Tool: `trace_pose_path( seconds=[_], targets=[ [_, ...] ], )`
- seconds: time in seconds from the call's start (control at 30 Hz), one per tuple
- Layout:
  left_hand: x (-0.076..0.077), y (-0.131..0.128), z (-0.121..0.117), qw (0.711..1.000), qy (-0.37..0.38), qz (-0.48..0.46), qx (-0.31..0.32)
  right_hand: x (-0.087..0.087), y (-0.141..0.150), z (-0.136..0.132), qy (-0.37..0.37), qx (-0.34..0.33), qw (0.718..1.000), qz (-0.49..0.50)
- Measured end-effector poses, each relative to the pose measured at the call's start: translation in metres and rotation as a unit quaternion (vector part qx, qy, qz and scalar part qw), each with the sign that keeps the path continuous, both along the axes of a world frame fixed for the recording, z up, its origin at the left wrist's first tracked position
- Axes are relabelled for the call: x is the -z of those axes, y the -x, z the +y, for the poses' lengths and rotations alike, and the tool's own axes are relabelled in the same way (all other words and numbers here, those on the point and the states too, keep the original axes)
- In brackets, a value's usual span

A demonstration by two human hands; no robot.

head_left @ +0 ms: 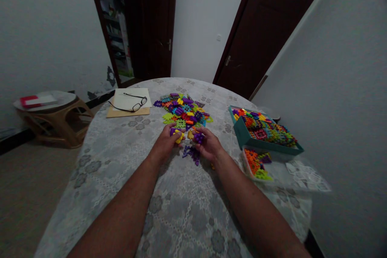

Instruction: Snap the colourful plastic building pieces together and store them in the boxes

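Note:
My left hand (167, 139) is closed around a yellow and purple plastic toy piece (179, 136), thumb on top. Opposite it, my right hand (209, 145) grips a purple toy piece (198, 138) between thumb and fingers. A small yellowish piece (190, 134) shows between the two hands; whether it is held I cannot tell. Flat on the tablecloth just below them are dark purple pieces (191, 153). Right beyond my fingertips spreads a heap of colourful interlocking plastic pieces (184, 109), in purple, green, blue, red and orange.
Black-framed glasses (136, 107) rest on paper (121, 96) at the left. To the right stand a teal box (272, 147) full of pieces and a clear tub (245, 163) with orange and green ones. A plastic bag (308, 175) lies by the table's right edge.

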State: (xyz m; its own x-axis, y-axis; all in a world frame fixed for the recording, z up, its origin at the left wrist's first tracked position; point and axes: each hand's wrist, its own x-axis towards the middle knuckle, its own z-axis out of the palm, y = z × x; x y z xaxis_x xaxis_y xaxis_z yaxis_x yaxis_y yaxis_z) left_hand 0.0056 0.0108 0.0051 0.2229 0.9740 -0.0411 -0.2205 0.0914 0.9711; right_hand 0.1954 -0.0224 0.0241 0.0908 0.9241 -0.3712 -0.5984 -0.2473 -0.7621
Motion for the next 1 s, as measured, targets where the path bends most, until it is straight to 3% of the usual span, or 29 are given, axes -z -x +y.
trace_pose_path(
  seconds=[0.1, 0.23, 0.37, 0.5, 0.63, 0.8, 0.87, 0.93, 1.0],
  targets=[
    [0.000, 0.002, -0.001, 0.998, -0.058, 0.004, 0.038, 0.007, 0.007, 0.002, 0.007, -0.005, 1.000, -0.028],
    [-0.003, 0.000, -0.007, 0.988, -0.114, 0.002, 0.109, 0.013, 0.025, -0.001, -0.068, -0.016, 0.997, -0.038],
    [-0.007, -0.004, -0.014, 0.986, -0.109, 0.069, 0.104, 0.017, 0.045, -0.005, -0.127, -0.008, 0.986, -0.107],
    [-0.005, -0.008, -0.015, 0.981, -0.096, 0.127, 0.109, 0.015, 0.053, -0.007, -0.099, -0.019, 0.980, -0.169],
    [0.003, -0.009, -0.014, 0.961, -0.203, 0.167, 0.088, 0.005, 0.045, -0.011, -0.051, -0.076, 0.990, -0.109],
    [0.002, -0.005, -0.015, 0.927, -0.293, 0.224, 0.064, -0.025, 0.007, -0.015, -0.053, -0.131, 0.979, -0.145],
    [-0.002, -0.002, -0.014, 0.925, -0.285, 0.252, 0.003, -0.045, -0.024, -0.011, -0.072, -0.133, 0.969, -0.196],
    [-0.005, 0.003, -0.009, 0.917, -0.259, 0.293, -0.077, -0.068, -0.064, 0.001, -0.103, -0.093, 0.952, -0.273],
    [-0.004, 0.009, -0.002, 0.901, -0.239, 0.335, -0.139, -0.091, -0.110, 0.019, -0.123, -0.039, 0.918, -0.375]
  ],
)
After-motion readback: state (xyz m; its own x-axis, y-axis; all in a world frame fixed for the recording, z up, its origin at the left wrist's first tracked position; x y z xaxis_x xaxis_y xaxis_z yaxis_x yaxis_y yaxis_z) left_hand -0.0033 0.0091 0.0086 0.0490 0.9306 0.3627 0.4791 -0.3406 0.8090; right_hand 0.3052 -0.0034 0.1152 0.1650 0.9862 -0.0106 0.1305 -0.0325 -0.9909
